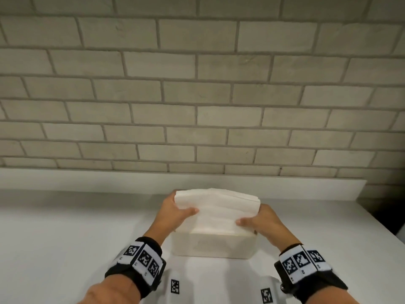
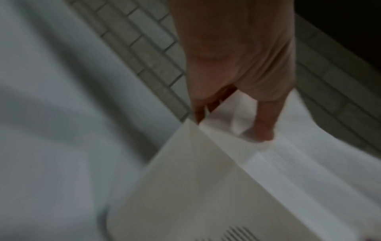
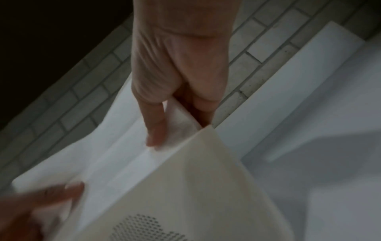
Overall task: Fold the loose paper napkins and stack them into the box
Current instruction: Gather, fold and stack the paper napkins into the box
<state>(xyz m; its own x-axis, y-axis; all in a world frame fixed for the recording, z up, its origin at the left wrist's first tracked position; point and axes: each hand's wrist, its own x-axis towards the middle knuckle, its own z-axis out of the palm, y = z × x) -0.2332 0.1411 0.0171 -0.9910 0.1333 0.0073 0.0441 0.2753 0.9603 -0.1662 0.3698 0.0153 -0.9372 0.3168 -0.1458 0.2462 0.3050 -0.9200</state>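
Note:
A thick stack of folded white napkins (image 1: 217,209) stands partly inside a cream box (image 1: 212,246) on the white counter, its upper part rising above the rim. My left hand (image 1: 177,212) grips the stack's left end, thumb on the near face and fingers behind. My right hand (image 1: 258,219) grips the right end the same way. In the left wrist view my left hand (image 2: 233,117) pinches the napkins (image 2: 299,163) at the box (image 2: 195,187) corner. In the right wrist view my right hand (image 3: 177,117) holds the napkins (image 3: 115,154) just above the box (image 3: 195,187) rim.
The white counter (image 1: 76,227) spreads out on both sides of the box. A raised white ledge (image 1: 131,178) runs along the back under a pale brick wall (image 1: 197,84). The counter's right edge (image 1: 390,224) falls away at far right.

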